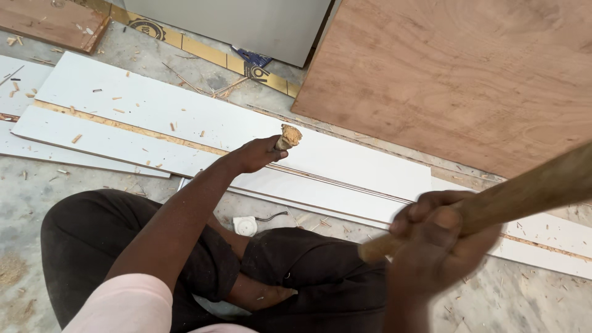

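My left hand [256, 154] is closed around a chisel [287, 137] whose battered wooden butt sticks up above the fist; its blade is hidden, down against a white laminated board [345, 161] with a thin groove line. My right hand [435, 240] grips a wooden hammer handle [530, 185], raised and blurred, close to the camera; the hammer head lies outside the view. I sit on the floor in dark trousers, knees under both arms.
More white boards [92, 132] lie overlapped to the left, strewn with wood chips. A large brown plywood sheet [468, 74] fills the upper right. A small white tape measure [245, 226] rests by my knee. Sawdust covers the grey concrete floor [530, 296].
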